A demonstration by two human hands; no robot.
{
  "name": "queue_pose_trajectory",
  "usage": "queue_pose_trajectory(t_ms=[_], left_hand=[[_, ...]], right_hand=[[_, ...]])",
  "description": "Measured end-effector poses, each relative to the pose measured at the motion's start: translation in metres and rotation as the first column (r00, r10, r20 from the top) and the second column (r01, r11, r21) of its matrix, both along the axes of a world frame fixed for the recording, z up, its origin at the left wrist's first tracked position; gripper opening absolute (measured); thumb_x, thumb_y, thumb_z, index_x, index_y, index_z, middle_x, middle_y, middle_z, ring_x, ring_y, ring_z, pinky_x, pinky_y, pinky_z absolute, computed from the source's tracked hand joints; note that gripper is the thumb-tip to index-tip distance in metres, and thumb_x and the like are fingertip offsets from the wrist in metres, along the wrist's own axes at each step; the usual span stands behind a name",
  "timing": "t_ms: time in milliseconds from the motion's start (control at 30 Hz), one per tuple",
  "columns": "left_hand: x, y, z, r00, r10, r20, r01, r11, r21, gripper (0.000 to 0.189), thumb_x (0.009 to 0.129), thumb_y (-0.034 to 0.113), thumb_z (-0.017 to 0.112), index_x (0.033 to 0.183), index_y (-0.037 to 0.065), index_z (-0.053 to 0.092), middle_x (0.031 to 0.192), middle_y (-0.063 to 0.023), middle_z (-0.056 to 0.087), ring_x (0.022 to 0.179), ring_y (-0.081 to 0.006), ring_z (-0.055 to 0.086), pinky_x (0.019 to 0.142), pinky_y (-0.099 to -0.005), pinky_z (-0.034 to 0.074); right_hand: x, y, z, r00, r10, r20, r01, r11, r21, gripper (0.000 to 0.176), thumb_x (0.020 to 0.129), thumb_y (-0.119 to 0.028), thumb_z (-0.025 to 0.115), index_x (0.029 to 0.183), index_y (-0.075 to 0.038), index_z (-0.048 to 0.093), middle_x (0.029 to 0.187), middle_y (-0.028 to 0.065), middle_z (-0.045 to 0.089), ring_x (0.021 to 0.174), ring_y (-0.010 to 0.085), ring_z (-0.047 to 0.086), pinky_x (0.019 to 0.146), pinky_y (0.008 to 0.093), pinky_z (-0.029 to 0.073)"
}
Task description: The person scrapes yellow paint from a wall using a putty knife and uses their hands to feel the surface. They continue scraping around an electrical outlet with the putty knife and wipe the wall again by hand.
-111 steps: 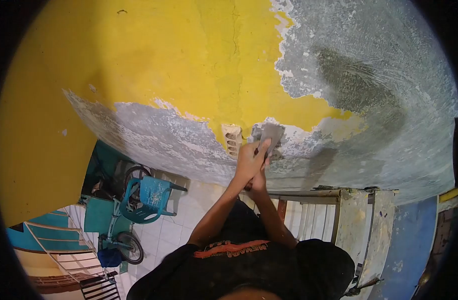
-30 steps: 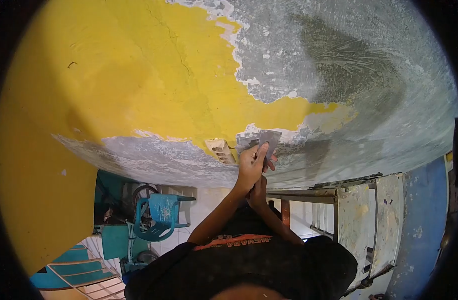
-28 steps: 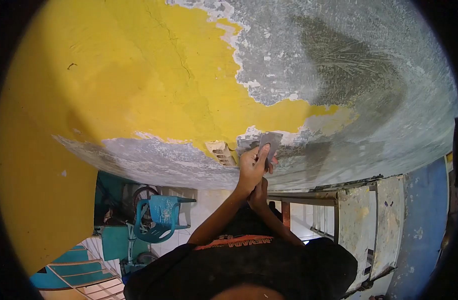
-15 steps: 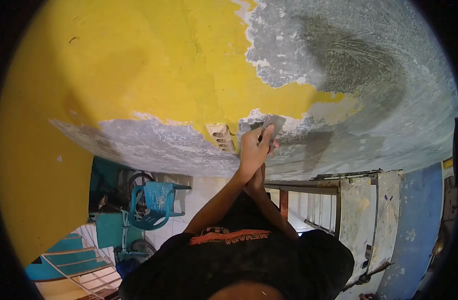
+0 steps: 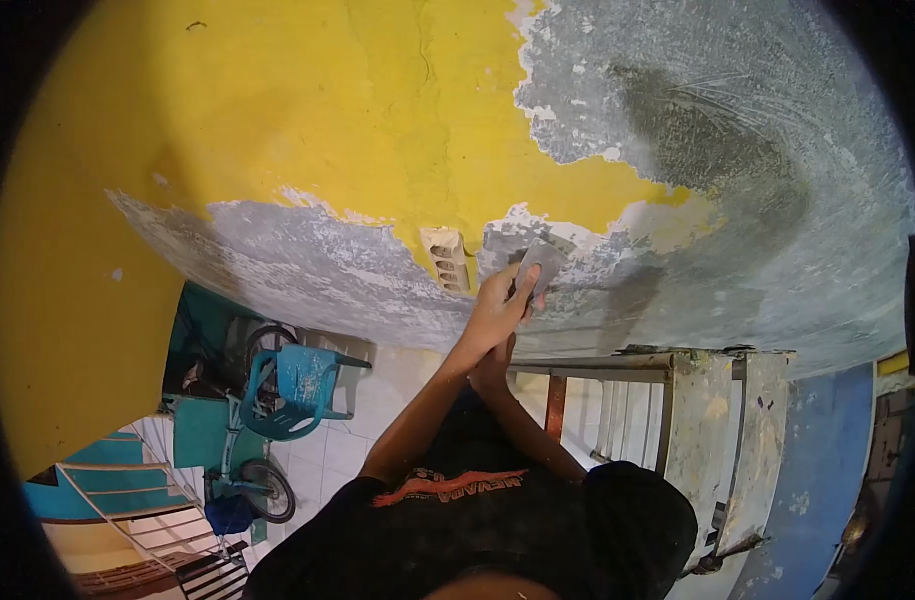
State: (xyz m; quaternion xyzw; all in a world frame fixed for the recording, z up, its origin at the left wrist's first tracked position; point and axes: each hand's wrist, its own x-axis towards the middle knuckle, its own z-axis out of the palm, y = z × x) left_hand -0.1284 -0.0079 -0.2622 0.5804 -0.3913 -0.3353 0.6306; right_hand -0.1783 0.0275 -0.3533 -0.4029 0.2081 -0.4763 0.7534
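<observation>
My left hand (image 5: 498, 308) is closed around a flat grey scraper (image 5: 544, 268), thumb pressed on the blade. The blade lies against the wall (image 5: 328, 110), over a bare grey patch just under the edge of the yellow paint. My right hand (image 5: 492, 366) is tucked beneath the left one, close to my chest; its fingers are hidden behind the left hand. Left of the scraper, a recess with a hollow block (image 5: 447, 262) is exposed in the wall.
At the lower left stand a teal plastic chair (image 5: 300, 385), a bicycle (image 5: 268, 490) and a metal railing (image 5: 128, 490). A paint-stained wooden frame (image 5: 698, 430) rises at my right, before a blue wall panel (image 5: 818, 470).
The scraper and both hands have moved down the wall, from above the recess's level to about level with it. My view has shifted slightly. The left-hand grip is the same.
</observation>
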Motion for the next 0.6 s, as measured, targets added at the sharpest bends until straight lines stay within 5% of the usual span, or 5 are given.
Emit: queue_pose_trajectory(t_ms=[67,133,167,333,600], left_hand=[[0.003,-0.003,0.003,1.000,0.002,0.028,-0.001,1.000,-0.018,0.036,0.095,0.030,0.047,0.078,0.000,0.057,0.057,-0.0017,0.055,0.044,-0.0059,0.046,0.042,-0.0218,0.035],[0.007,-0.019,0.033,1.000,0.002,-0.002,-0.002,0.996,-0.085,0.036,0.095,0.030,0.047,0.076,0.000,0.056,0.056,-0.0012,0.054,0.043,-0.0056,0.044,0.042,-0.0217,0.034],[0.007,-0.027,0.051,0.999,-0.002,-0.038,-0.004,0.988,-0.152,0.037,0.095,0.030,0.047,0.074,0.000,0.055,0.055,-0.0007,0.052,0.043,-0.0053,0.042,0.042,-0.0216,0.032],[0.007,-0.035,0.082,0.999,-0.028,-0.028,0.023,0.983,-0.180,0.034,0.094,0.028,0.049,0.076,0.001,0.056,0.055,-0.0008,0.051,0.043,-0.0053,0.042,0.041,-0.0217,0.032],[0.007,-0.013,-0.016,0.998,0.015,-0.058,-0.017,0.999,-0.032,0.032,0.095,0.028,0.049,0.086,-0.001,0.058,0.060,-0.0027,0.056,0.046,-0.0059,0.046,0.043,-0.0217,0.036]], right_hand=[[-0.003,-0.014,0.001,0.979,-0.143,-0.144,0.107,0.968,-0.228,0.024,0.095,-0.028,0.040,0.099,-0.007,0.051,0.089,0.0033,0.048,0.078,0.0108,0.052,0.065,0.0264,0.042],[-0.008,-0.047,-0.001,0.814,0.401,0.419,-0.478,0.874,0.091,0.020,0.095,-0.023,0.042,0.098,-0.005,0.051,0.087,0.0030,0.048,0.069,0.0077,0.050,0.056,0.0219,0.040],[0.003,-0.046,0.021,0.992,0.106,0.070,-0.108,0.994,0.017,0.021,0.095,-0.022,0.043,0.101,-0.004,0.050,0.088,0.0037,0.047,0.062,0.0062,0.048,0.050,0.0183,0.038],[-0.003,-0.066,0.047,0.990,0.086,-0.112,-0.102,0.984,-0.144,0.017,0.094,-0.011,0.042,0.107,-0.001,0.046,0.096,0.0039,0.045,0.072,0.0088,0.051,0.059,0.0231,0.044],[0.014,-0.034,-0.057,0.958,-0.039,-0.285,0.002,0.992,-0.129,0.054,0.087,-0.042,0.053,0.118,0.001,0.046,0.109,0.0104,0.052,0.100,0.0184,0.052,0.084,0.0333,0.042]])
